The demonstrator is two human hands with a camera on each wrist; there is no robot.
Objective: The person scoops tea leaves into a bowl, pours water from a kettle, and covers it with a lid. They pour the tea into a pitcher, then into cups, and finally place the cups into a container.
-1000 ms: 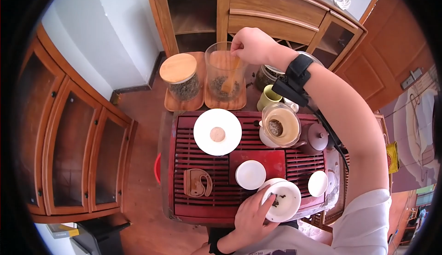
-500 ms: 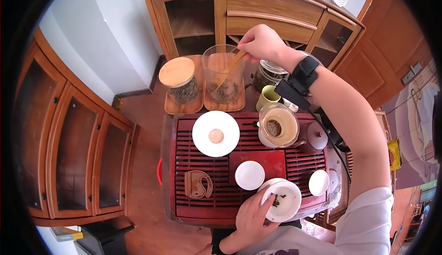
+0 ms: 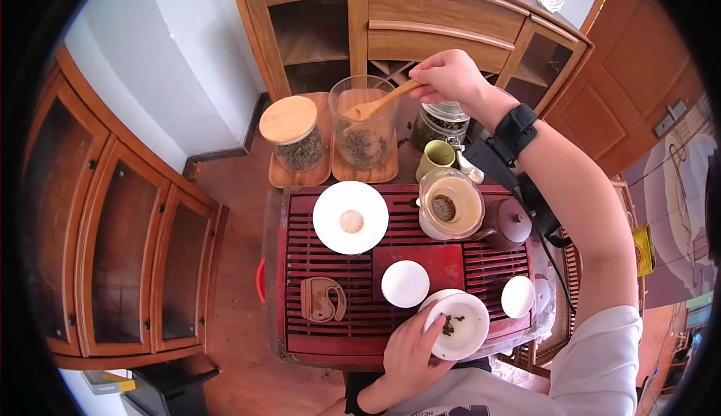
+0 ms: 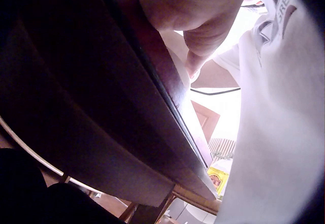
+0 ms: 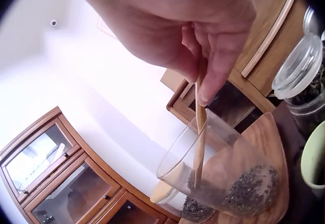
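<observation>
The right hand (image 3: 454,79) pinches the handle end of a wooden scoop (image 3: 379,104), whose bowl is inside the upper part of an open glass jar (image 3: 364,127) with dried leaves at its bottom. In the right wrist view, thumb and fingers of the right hand (image 5: 188,36) hold the scoop (image 5: 200,142) over the jar's rim. At the tray's front edge, the left hand (image 3: 411,348) grips the side of a white bowl (image 3: 470,326) with a few dark leaves inside. The left wrist view shows the left hand (image 4: 195,10) beside the tray edge, the bowl mostly hidden.
On the red slatted tray (image 3: 330,339) stand a white plate (image 3: 330,221), a white cup (image 3: 405,284), another small cup (image 3: 518,296), a strainer pitcher (image 3: 469,206), a clay teapot (image 3: 513,224) and a clay piece (image 3: 319,299). Behind are a lidded jar (image 3: 302,149) and a green cup (image 3: 434,162).
The right hand has moved right, and the scoop has risen from the leaves to the upper part of the jar, tilting flatter. The left hand and bowl stay nearly still.
</observation>
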